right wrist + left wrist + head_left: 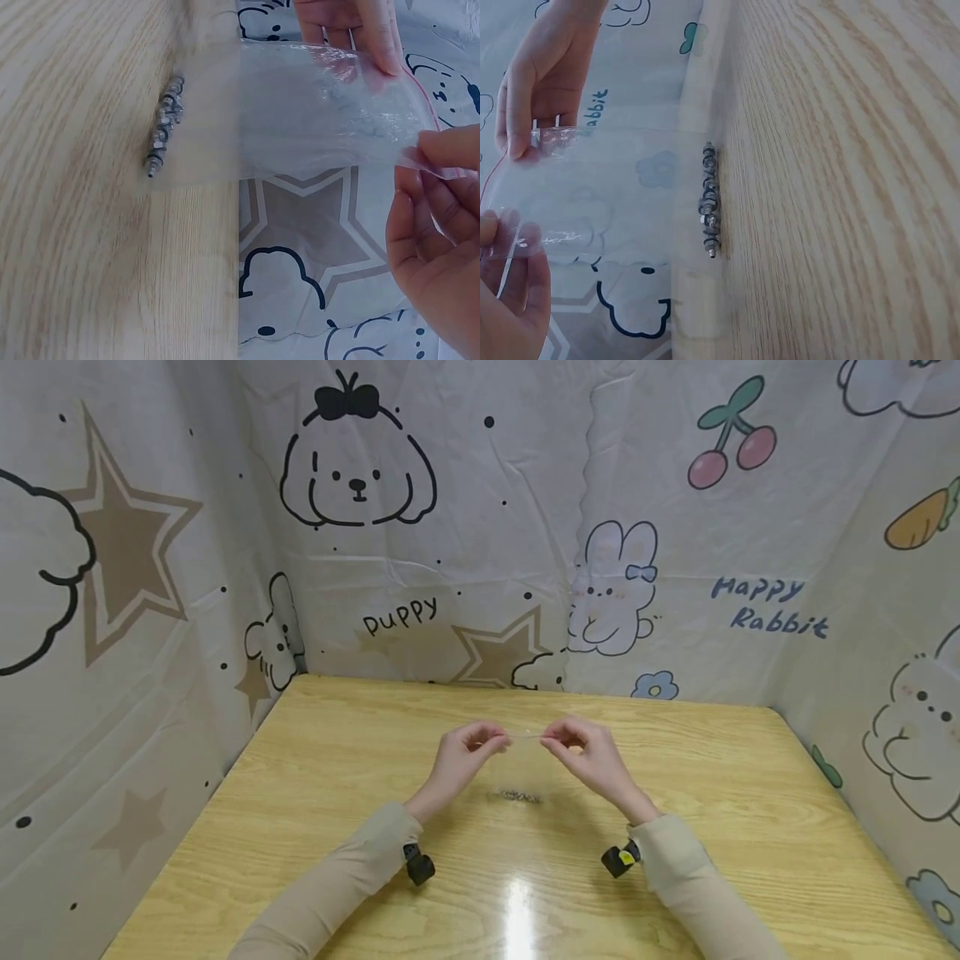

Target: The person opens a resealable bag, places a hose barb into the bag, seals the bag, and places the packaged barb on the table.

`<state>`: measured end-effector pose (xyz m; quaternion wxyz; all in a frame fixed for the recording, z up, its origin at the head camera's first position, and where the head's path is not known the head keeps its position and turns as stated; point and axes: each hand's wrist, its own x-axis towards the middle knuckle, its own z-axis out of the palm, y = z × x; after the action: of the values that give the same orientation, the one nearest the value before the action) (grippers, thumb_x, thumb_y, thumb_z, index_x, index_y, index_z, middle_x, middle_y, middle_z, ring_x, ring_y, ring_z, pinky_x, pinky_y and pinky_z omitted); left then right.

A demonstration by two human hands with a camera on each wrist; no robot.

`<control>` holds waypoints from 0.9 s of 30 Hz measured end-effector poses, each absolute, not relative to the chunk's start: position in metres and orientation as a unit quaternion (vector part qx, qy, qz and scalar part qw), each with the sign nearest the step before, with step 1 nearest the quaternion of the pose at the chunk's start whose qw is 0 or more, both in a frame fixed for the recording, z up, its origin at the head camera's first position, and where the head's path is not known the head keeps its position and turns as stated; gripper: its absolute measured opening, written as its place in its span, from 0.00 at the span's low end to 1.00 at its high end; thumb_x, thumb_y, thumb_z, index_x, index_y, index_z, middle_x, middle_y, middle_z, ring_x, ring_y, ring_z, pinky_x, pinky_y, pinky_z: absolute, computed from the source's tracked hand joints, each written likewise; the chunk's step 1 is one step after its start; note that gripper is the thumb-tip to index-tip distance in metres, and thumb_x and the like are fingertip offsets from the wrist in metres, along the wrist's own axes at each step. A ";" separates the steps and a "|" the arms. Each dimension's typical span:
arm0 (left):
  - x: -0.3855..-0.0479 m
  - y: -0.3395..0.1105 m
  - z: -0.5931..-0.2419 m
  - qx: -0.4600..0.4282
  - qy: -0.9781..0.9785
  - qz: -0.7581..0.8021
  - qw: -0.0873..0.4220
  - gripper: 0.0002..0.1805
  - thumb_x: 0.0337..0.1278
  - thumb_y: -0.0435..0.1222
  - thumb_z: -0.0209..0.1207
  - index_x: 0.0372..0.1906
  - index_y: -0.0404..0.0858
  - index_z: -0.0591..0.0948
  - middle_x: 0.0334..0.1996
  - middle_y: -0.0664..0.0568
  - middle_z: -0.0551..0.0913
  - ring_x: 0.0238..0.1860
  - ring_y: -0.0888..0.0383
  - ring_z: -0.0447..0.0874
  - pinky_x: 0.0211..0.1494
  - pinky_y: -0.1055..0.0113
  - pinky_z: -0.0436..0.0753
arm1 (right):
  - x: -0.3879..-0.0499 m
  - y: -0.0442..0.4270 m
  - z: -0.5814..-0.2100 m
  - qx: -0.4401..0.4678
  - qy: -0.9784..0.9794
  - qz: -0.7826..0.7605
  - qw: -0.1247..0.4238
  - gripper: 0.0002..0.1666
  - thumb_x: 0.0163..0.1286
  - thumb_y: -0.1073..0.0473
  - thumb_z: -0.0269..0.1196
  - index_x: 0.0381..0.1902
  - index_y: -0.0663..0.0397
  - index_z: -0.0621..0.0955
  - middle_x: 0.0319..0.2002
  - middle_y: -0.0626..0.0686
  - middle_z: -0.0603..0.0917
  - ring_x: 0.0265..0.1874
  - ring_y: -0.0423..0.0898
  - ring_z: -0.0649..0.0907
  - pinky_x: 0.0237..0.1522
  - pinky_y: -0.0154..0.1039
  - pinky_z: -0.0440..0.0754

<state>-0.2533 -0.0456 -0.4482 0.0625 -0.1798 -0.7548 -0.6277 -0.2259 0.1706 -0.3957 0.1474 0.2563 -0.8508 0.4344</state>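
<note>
A clear zip-lock bag (pixel 522 768) hangs between both hands, its red-lined top edge uppermost. Small metal screws with nuts or washers (pixel 710 199) lie in a row along its bottom, also plain in the right wrist view as a line of metal hardware (pixel 164 126). My left hand (pixel 467 758) pinches the left top corner between thumb and fingers. At the opposite corner my right hand (pixel 592 758) pinches the same edge. The bag's bottom is at or just above the tabletop; I cannot tell whether it touches.
The wood-grain table (pixel 360 735) spreads under both arms. A printed cloth (pixel 480 527) with cartoon animals and stars stands behind it and along both sides. Black wrist cameras (pixel 418 865) are strapped to the sleeves.
</note>
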 end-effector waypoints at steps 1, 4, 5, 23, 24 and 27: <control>-0.254 -0.046 -0.448 -0.182 -0.755 -0.627 0.064 0.08 0.62 0.39 0.64 0.40 0.38 0.86 0.37 0.43 0.90 0.36 0.62 0.88 0.42 0.74 0.85 | -0.227 0.170 -0.396 0.258 -0.849 0.437 0.146 0.03 0.66 0.70 0.65 0.37 0.65 0.83 0.32 0.59 0.87 0.29 0.40 0.83 0.34 0.33 0.85; -0.254 -0.045 -0.448 -0.188 -0.753 -0.627 0.067 0.08 0.62 0.38 0.65 0.42 0.38 0.86 0.39 0.43 0.90 0.37 0.61 0.88 0.43 0.74 0.86 | -0.228 0.170 -0.397 0.266 -0.842 0.449 0.139 0.04 0.65 0.70 0.65 0.38 0.66 0.83 0.34 0.60 0.87 0.29 0.41 0.84 0.33 0.33 0.86; -0.253 -0.045 -0.447 -0.191 -0.754 -0.625 0.067 0.09 0.61 0.37 0.65 0.43 0.38 0.86 0.39 0.43 0.90 0.37 0.62 0.88 0.42 0.73 0.86 | -0.228 0.169 -0.397 0.269 -0.839 0.452 0.138 0.04 0.65 0.70 0.66 0.38 0.66 0.83 0.34 0.60 0.87 0.28 0.41 0.84 0.33 0.33 0.86; -0.250 -0.041 -0.442 -0.195 -0.759 -0.619 0.050 0.10 0.63 0.35 0.64 0.45 0.33 0.86 0.41 0.39 0.89 0.41 0.47 0.89 0.39 0.78 0.83 | -0.230 0.164 -0.401 0.270 -0.852 0.431 0.125 0.03 0.66 0.68 0.65 0.37 0.62 0.84 0.33 0.58 0.87 0.30 0.40 0.81 0.36 0.30 0.83; -0.249 -0.041 -0.441 -0.197 -0.759 -0.619 0.050 0.10 0.63 0.35 0.64 0.45 0.34 0.86 0.41 0.40 0.89 0.42 0.48 0.89 0.40 0.77 0.83 | -0.233 0.165 -0.405 0.271 -0.851 0.431 0.126 0.03 0.66 0.68 0.65 0.38 0.62 0.85 0.34 0.58 0.87 0.31 0.40 0.81 0.37 0.30 0.83; -0.249 -0.041 -0.441 -0.208 -0.758 -0.617 0.050 0.10 0.62 0.36 0.65 0.44 0.36 0.86 0.41 0.42 0.90 0.41 0.56 0.89 0.43 0.74 0.85 | -0.242 0.168 -0.418 0.275 -0.850 0.432 0.128 0.04 0.66 0.64 0.67 0.38 0.57 0.85 0.36 0.55 0.88 0.33 0.40 0.83 0.39 0.30 0.83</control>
<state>-0.2493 -0.0407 -0.4407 0.0500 -0.2081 -0.7575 -0.6167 -0.2418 0.1677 -0.4180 0.1279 0.2750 -0.8496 0.4315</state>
